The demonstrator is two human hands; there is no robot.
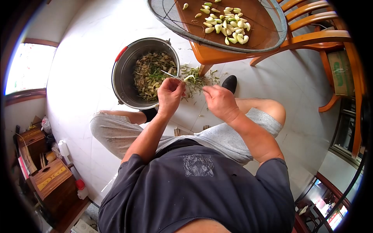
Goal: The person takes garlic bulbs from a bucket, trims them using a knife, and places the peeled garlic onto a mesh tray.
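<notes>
My left hand (171, 95) is closed in a pinch beside the bucket's rim. At its fingertips are a thin pale stalk-like strip (168, 73) and a curled whitish-green piece (189, 78). My right hand (220, 101) is also pinched, a short way to the right, its fingertips at a thin dark bit that I cannot make out. A metal bucket (117, 86) holds many small unpeeled bulbs (145, 73) with dry skins and green stems. Green and straw-coloured trimmings (200, 73) lie on the floor just beyond my hands.
A round mesh tray (171, 23) with cleaned whitish-green bulbs (233, 29) rests on a wooden chair (211, 54) ahead right. Another wooden chair (338, 39) stands at the right. Wooden boxes (52, 178) sit at the left. My shoe (230, 83) is near the trimmings.
</notes>
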